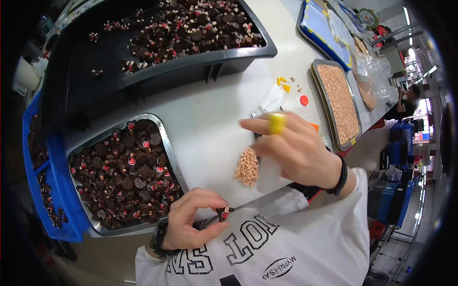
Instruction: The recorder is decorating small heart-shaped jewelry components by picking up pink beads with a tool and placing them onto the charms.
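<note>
Between thumb and forefinger, my left hand [198,224] pinches a small dark brown piece [223,214] with a red spot and a pale tan bit on it. My right hand [298,150], smeared by motion, hovers just beyond a little heap of tiny tan pegs [247,168] on the white table [210,124]. A yellow band [276,123] circles one of its fingers. Its fingertips are blurred and partly hidden, so I cannot make out anything in them. Left of my hands, a metal tray [174,162] holds many similar dark brown pieces, several with red spots.
A large black bin [157,76] with more dark pieces stands at the far left, beside a blue crate [62,190]. On the right lie a tray of tan pegs [338,102] and a blue tray [329,33]. A red cap [304,100] and yellow scraps [285,87] lie between.
</note>
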The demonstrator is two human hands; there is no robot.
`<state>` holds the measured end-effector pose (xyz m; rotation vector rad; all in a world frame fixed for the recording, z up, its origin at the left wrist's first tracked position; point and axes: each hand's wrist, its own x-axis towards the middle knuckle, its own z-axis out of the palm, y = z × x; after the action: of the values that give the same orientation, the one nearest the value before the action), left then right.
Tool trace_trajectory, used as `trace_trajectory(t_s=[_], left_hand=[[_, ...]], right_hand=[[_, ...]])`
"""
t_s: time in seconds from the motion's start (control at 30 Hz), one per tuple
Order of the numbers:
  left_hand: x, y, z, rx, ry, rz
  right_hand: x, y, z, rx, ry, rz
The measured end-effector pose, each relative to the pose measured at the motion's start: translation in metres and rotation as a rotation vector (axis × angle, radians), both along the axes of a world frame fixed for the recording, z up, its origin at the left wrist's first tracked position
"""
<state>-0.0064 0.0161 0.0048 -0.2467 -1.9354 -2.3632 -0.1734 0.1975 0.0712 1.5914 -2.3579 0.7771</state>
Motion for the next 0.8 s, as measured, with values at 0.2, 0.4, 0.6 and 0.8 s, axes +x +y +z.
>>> trace_trajectory(t_s=[0.2,0.4,0.6,0.8], left_hand=[[0.004,0.0,-0.002,0.029,0.007,0.035],[0.002,-0.003,0.001,-0.003,-0.005,0.01],[0.0,-0.002,0.003,-0.033,0.014,-0.008],[0.006,0.0,-0.004,0.039,0.0,0.014]], right_hand=[[-0.04,-0.06,-0.023,0.227,0.26,0.308],[-0.047,-0.085,-0.049,0.277,0.383,0.267],[-0.051,-0.085,-0.053,0.31,0.468,0.298],[-0.034,-0.067,-0.023,0.265,0.385,0.317]])
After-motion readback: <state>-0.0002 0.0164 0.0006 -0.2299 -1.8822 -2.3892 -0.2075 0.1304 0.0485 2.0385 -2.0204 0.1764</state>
